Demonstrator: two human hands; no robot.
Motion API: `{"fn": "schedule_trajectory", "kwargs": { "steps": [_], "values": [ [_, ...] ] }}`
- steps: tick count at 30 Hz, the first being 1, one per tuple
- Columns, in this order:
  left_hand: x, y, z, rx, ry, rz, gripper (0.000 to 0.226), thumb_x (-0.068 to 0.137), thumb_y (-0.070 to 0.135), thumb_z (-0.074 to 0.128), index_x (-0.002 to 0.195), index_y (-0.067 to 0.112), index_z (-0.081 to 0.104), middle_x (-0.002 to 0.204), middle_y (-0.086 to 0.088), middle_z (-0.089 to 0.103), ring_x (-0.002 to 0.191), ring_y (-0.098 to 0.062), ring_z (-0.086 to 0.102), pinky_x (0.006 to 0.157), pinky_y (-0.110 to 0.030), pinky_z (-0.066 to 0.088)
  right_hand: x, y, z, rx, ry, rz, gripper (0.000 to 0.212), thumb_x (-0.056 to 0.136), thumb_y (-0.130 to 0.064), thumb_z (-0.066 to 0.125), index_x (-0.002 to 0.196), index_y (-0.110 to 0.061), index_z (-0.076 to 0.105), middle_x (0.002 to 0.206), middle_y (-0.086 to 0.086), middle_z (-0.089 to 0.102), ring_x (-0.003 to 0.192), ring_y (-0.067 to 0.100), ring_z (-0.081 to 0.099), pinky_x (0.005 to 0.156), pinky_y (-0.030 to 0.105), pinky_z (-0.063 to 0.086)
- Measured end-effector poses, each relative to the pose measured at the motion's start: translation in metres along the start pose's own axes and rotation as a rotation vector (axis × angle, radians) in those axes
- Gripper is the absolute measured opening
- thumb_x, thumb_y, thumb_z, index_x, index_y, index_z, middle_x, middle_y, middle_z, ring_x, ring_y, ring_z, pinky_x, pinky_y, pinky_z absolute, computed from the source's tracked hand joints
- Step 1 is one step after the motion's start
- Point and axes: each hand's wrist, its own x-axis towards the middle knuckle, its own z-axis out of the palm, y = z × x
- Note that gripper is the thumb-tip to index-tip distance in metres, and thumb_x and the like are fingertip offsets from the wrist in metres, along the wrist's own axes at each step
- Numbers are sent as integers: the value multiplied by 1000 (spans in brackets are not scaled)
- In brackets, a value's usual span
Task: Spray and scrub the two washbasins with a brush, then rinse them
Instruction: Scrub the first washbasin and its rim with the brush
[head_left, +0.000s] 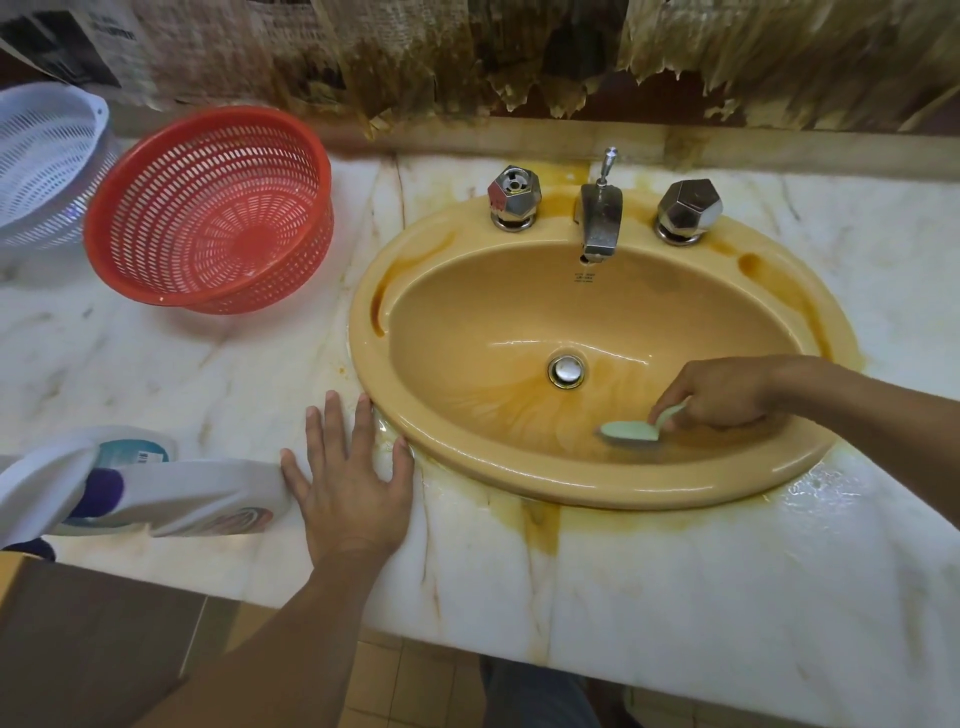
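Right hand (722, 395) grips pale-green plastic brush (631, 430) against glossy, rust-streaked oval washbasin (467, 312); left hand (348, 467) flat, fingers spread, on veined marble counter (675, 597).

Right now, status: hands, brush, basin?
Right hand grips brush, head down in basin. Left hand flat on counter at basin rim. Spray bottle beside left hand; nothing blocking.
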Motion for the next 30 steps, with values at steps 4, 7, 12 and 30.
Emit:
{"fn": "schedule_trajectory", "kwargs": {
  "steps": [4, 7, 12, 30],
  "values": [
    [-1, 1, -1, -22, 9, 7, 65, 104, 55, 37, 163, 34, 20, 173, 4, 2, 159, -15, -9, 126, -57, -2, 20, 2, -2, -330, 520, 175, 43, 97, -31, 44, 137, -40, 56, 109, 3, 65, 87, 24, 61, 73, 34, 55],
    [-1, 0, 0, -26, 14, 7, 66, 102, 59, 30, 163, 34, 21, 173, 5, 2, 159, -14, -9, 127, -57, -2, 32, -9, 9, -279, 521, 134, 48, 101, -33, 40, 149, -39, 43, 114, 7, 63, 95, 27, 63, 72, 34, 51],
    [-1, 1, 0, -31, 28, 14, 68, 100, 61, 27, 162, 34, 23, 173, 4, 5, 159, -15, -6, 126, -58, 0, 39, -9, 2, -95, 346, 29, 43, 99, -44, 49, 142, -44, 53, 136, 4, 59, 121, 26, 55, 95, 39, 49],
    [0, -2, 1, -19, 25, 12, 68, 99, 60, 28, 162, 34, 21, 173, 3, 5, 159, -16, -6, 126, -59, 1, 13, -1, 10, 44, 69, -71, 24, 90, -48, 60, 110, -53, 72, 118, 2, 70, 97, 23, 64, 95, 42, 54]
  ]
}}
